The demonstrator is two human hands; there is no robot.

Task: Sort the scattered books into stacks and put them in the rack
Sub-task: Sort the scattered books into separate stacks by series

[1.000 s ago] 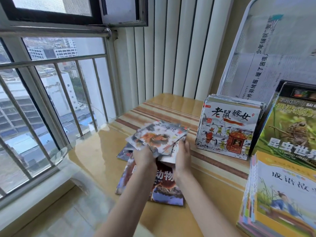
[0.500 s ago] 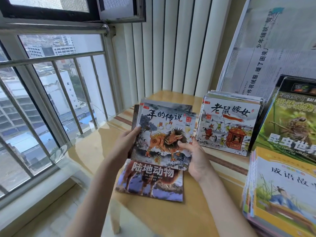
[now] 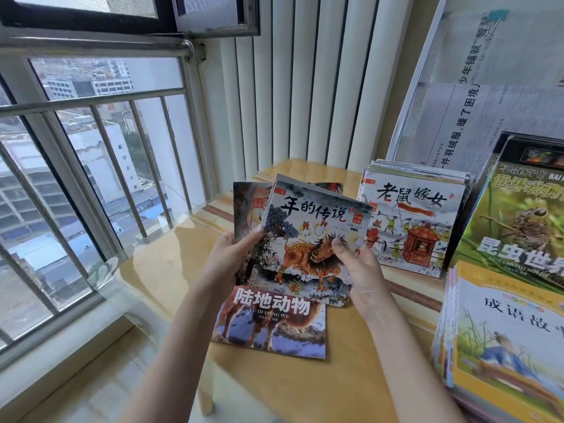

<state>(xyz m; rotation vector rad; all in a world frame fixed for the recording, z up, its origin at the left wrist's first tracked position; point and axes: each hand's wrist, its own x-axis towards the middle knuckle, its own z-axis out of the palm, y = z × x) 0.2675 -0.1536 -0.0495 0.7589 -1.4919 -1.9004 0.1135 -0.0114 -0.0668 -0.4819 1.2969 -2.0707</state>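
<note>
Gathering step: both hands hold a small stack of picture books (image 3: 308,239) upright above the surface's middle, left hand (image 3: 227,257) gripping its left edge, right hand (image 3: 357,264) pinching the right. Next, probably square it and join the matching upright pile (image 3: 409,221) toward the far right corner.

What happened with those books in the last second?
Both hands, left hand and right hand, lifted the small picture books off the table and tilted them upright, covers facing the camera. The animal book on the table and the leaning stack stayed put.
</note>
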